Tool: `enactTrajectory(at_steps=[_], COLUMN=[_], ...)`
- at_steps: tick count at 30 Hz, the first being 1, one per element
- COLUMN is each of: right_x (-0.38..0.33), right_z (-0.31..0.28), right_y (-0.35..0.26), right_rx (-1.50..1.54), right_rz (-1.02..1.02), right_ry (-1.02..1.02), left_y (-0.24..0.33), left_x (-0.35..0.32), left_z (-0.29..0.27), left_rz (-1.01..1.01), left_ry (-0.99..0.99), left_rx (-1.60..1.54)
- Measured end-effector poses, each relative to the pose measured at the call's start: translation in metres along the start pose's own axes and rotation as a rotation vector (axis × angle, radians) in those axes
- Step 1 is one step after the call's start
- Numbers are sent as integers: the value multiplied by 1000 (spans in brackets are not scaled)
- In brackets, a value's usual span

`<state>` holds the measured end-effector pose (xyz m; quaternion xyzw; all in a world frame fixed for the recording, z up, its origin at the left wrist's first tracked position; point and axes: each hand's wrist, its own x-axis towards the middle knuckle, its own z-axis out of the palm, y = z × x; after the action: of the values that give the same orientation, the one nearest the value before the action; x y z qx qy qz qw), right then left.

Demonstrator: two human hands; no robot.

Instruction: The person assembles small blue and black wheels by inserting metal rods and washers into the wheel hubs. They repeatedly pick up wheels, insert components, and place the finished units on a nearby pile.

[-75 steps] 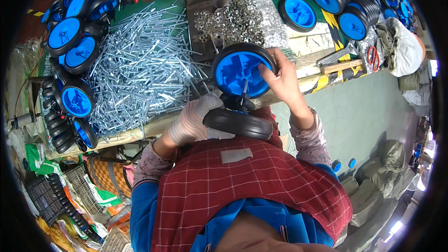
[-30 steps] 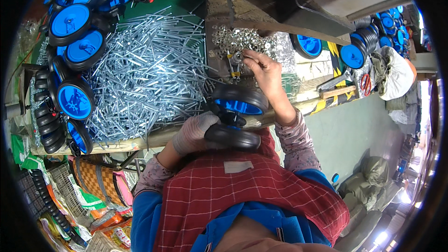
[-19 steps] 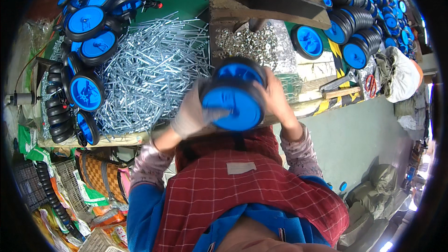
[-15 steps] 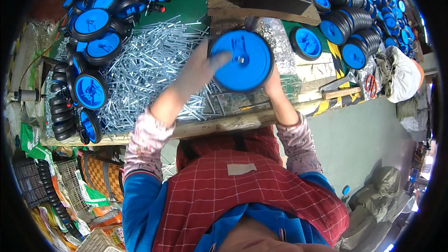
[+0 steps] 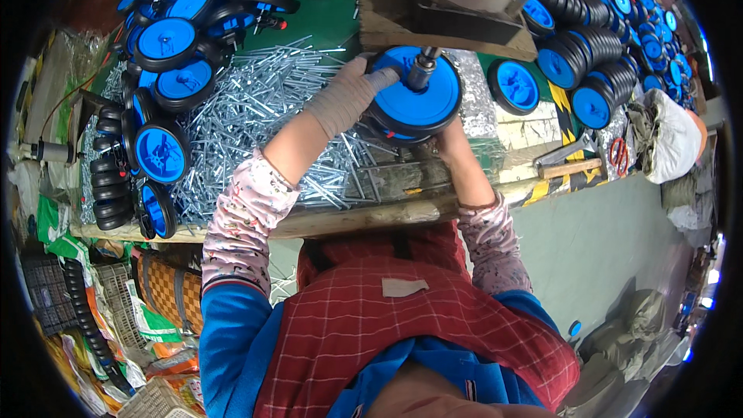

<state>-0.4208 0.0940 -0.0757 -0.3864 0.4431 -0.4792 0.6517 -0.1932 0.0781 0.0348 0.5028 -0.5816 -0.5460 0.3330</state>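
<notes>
My left hand (image 5: 352, 97), grey-wrapped, clamped on left rim of blue wheel (image 5: 414, 108), one digit across its face. Wheel, black-tyred, lay face-up above bench (image 5: 371, 215), steel spindle (image 5: 422, 70) of overhead machine standing over its hub. My right hand (image 5: 450, 139) was at wheel's lower right, fingers hidden; could not tell its grip. Steel rods (image 5: 255, 108) heaped at left; lone wheel (image 5: 517, 87), red-handled scissors (image 5: 618, 156) lay at right.
</notes>
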Motion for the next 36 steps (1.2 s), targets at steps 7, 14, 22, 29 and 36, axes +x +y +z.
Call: enactTrajectory(at_steps=[7, 14, 22, 29, 36], right_x=[-27, -3, 42, 21, 8], right_z=[-99, -232, -291, -227, -182], right_y=[-66, -314, -120, -85, -96], right_rx=[-765, 441, -1624, -1311, -1049], right_rz=[3, -951, -254, -169, -356], right_ry=[-238, 492, 624, 806, 868], left_y=[-31, -52, -14, 30, -11], left_x=[31, 129, 79, -80, -145], left_z=[-105, -227, -140, -37, 35], left_rz=[321, -23, 174, 485, 805], left_ry=[152, 517, 443, 183, 10], left_rx=[485, 850, 1128, 932, 855])
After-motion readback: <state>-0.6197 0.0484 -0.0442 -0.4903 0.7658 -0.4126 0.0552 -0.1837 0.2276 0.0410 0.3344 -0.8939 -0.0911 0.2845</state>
